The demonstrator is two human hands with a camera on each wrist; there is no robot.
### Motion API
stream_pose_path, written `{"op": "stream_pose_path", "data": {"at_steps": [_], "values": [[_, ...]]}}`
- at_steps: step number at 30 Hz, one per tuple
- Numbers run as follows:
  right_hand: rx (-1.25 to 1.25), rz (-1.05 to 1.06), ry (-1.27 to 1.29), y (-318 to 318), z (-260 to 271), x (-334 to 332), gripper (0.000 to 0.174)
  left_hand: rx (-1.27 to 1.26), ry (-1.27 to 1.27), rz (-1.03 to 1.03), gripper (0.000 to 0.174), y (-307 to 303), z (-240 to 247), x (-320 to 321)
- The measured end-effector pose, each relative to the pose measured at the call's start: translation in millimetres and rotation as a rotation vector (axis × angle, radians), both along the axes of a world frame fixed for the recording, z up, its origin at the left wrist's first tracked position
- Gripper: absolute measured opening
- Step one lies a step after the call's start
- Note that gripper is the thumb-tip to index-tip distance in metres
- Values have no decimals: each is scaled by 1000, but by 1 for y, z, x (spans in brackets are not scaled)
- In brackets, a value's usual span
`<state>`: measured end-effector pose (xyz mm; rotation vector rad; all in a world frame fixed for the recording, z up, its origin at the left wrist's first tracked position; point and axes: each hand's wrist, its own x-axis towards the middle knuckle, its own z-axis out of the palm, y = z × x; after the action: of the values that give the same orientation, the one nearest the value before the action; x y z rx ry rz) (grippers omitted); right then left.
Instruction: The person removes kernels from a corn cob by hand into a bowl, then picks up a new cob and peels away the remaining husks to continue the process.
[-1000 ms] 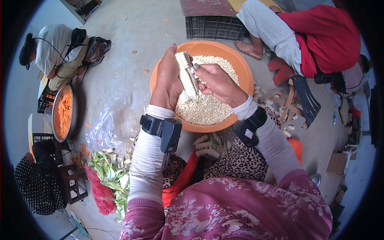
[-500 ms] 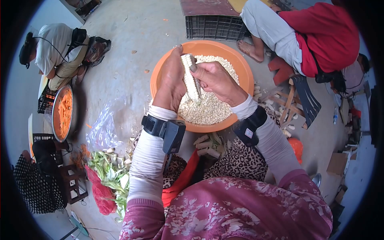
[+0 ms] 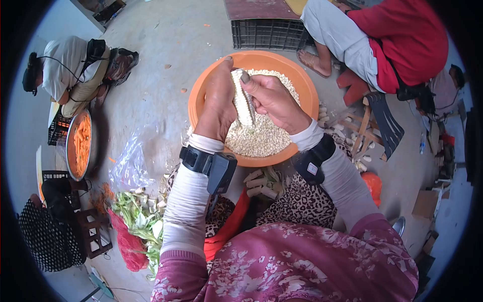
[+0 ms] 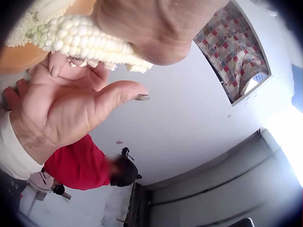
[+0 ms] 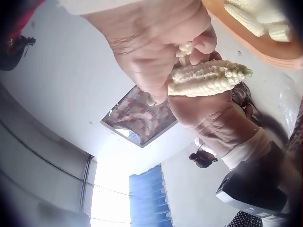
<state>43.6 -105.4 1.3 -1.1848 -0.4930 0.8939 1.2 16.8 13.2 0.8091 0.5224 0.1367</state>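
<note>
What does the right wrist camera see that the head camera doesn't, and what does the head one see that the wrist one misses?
Only the right wrist view: a blue sheet and a checked cloth in a window-like opening.

Only the head view: a metal bowl of orange pieces and a red net bag.

Both: the corn cob, the left hand, the right hand and the orange tub.

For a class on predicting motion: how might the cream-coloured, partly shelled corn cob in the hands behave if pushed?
The cob is probably stiff, as it shows no bend. Its long, rounded shape suggests rolling, perhaps unevenly, given the stripped strip along one side. It may shed pale kernels, since the right hand holds several.
</note>
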Motion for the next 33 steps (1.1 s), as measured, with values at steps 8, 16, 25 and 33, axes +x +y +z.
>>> {"op": "stream_pose_path", "data": {"at_steps": [8,16,25,33], "values": [[13,-7,-35,1,-9,0,34,-27,-29,-19,40,15,-22,4],[67,-37,46,1,-6,1,38,46,-6,-19,36,0,3,-5],[20,-110,-83,3,-4,-2,38,136,21,42,32,-1,-6,-1],[39,-128,8,4,-2,-7,38,95,30,18,31,-1,0,-3]]}}
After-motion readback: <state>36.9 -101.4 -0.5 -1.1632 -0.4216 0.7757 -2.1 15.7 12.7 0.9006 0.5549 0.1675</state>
